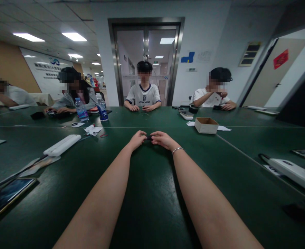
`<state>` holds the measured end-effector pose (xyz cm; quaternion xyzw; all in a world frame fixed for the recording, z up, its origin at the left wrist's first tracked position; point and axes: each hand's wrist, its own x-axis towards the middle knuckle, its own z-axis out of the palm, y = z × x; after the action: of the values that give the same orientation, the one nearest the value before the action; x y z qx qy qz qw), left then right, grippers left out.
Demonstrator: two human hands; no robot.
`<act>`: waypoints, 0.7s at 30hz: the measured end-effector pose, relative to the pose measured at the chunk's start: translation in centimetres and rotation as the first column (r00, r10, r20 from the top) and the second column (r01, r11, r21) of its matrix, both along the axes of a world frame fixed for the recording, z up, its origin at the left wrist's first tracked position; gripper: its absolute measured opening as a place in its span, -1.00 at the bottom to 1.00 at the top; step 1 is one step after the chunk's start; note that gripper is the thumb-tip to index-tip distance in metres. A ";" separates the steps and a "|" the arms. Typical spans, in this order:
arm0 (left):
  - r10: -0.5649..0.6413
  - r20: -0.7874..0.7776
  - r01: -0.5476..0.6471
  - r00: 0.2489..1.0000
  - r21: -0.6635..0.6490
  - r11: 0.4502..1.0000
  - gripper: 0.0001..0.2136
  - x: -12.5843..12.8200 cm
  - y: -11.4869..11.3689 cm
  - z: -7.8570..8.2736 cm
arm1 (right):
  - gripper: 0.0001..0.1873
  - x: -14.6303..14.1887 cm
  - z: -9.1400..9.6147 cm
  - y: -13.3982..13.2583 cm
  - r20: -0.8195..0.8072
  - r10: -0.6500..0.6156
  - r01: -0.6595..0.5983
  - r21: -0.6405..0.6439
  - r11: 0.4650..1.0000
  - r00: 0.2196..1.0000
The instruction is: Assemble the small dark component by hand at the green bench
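Both arms stretch forward over the dark green table [152, 193]. Between my hands is a small dark piece [149, 137], too small to make out its kind. My left hand [137, 140] pinches its left end with thumb and fingers. The right end sits in the fingertips of my right hand [163, 139], whose wrist wears a silver bracelet [178, 149]. Fingers cover part of the piece. It is held close to the tabletop; I cannot tell whether it touches.
An open cardboard box [206, 126] stands right of my hands. Two water bottles [102, 109], paper scraps [92, 130] and a white power strip [62, 145] lie to the left. A phone [9, 193] is near left, another white strip [294, 173] at right. Several people sit around the table.
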<state>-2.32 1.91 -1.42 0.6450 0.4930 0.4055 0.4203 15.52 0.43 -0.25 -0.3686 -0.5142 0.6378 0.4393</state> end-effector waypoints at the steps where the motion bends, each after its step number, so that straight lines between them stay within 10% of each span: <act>1: -0.009 0.002 0.009 1.000 -0.001 1.000 -0.80 0.0 0.1 0.0 | -0.79 0.0 0.0 0.0 -0.001 -0.002 0.002 0.000 1.000 1.000; 21: -0.080 -0.022 0.080 0.997 0.013 0.997 -0.73 -0.1 0.3 0.1 | -0.78 0.1 0.0 0.1 -0.018 -0.006 0.006 0.002 1.000 1.000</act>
<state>-2.41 2.19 -1.35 0.6713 0.4684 0.3847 0.4265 15.59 0.51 -0.29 -0.3639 -0.5097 0.6394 0.4461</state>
